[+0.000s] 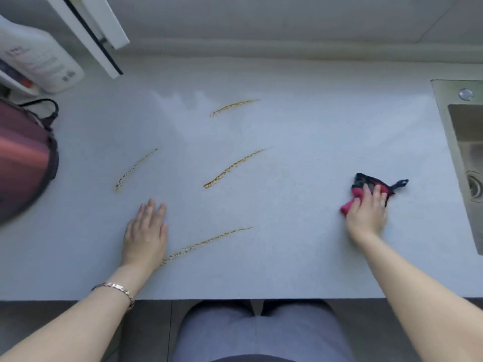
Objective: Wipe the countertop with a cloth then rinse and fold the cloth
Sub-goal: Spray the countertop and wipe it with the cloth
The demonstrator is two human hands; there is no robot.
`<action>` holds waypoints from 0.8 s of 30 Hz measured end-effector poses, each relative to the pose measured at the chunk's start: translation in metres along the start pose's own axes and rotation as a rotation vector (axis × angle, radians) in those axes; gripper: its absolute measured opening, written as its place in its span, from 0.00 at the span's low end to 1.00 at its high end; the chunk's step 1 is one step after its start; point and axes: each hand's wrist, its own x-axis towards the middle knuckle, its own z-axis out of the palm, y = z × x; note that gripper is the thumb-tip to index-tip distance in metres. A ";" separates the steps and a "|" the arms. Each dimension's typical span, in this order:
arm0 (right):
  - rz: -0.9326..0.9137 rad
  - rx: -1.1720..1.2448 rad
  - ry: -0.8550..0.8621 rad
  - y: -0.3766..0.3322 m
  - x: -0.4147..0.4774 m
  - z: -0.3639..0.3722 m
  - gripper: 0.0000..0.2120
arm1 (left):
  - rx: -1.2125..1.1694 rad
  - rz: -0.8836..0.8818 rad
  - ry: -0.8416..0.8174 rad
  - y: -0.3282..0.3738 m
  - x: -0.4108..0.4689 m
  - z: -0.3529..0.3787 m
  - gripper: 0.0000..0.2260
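Observation:
A pale grey countertop carries several yellow-brown streaks, such as one in the middle and one near the front. A red cloth with dark trim and a hanging loop lies at the right. My right hand presses down on it, fingers curled over the fabric, hiding most of it. My left hand rests flat on the counter at the left, fingers together, holding nothing, beside the front streak.
A steel sink with a drain sits at the right edge. A dark red rounded appliance with a cord stands at the left. A white bottle is at the back left. An open cabinet door hangs above.

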 end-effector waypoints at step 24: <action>-0.665 -0.024 -0.265 -0.059 -0.120 0.054 0.27 | -0.094 0.004 0.101 -0.009 0.001 0.019 0.26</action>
